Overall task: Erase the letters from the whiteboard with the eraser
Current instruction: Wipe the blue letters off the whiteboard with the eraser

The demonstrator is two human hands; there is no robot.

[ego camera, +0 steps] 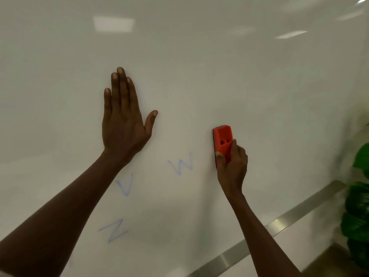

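Observation:
The whiteboard (219, 66) fills most of the view. Three faint blue letters are on it: a W (181, 163), a V (125, 184) below and to its left, and a Z (114, 230) lower still. My right hand (232, 166) grips the lower half of a red eraser (222, 139), which is held upright against the board just right of the W. My left hand (124, 116) presses flat on the board with straight fingers, above and left of the letters.
A metal strip (279, 224) runs along the board's lower edge, slanting up to the right. A green leafy plant (357, 206) stands at the right edge.

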